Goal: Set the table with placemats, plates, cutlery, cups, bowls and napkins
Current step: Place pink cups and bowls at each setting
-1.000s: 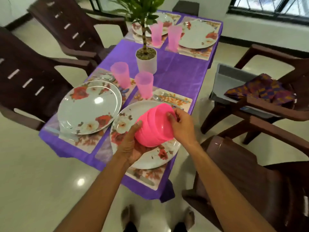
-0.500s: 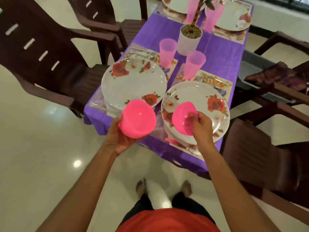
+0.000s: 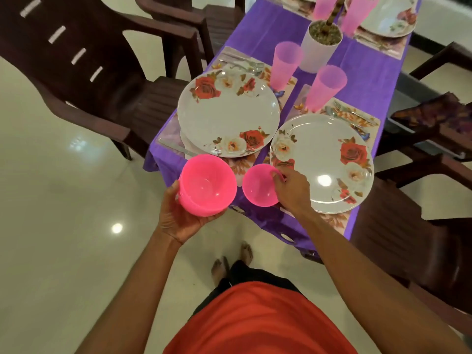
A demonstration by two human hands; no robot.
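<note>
The left hand (image 3: 178,215) cups the big bowl (image 3: 208,185), the right hand (image 3: 291,190) pinches the small bowl (image 3: 259,187) by its rim beside a plate (image 3: 323,162), a plant pot (image 3: 319,51) farther up the table (image 3: 365,72).

A white plant pot (image 3: 316,56) stands on the purple tablecloth (image 3: 255,29). A dark brown chair (image 3: 138,103) sits to my left, a second chair (image 3: 413,241) to my right, on glossy pale floor (image 3: 51,226).

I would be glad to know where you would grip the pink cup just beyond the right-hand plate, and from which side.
I would grip the cup around its upper wall, coming from the right. It stands upright and widens toward the rim, so the fingers should hold. The plant pot crowds its far left and the plate its near side.
</note>
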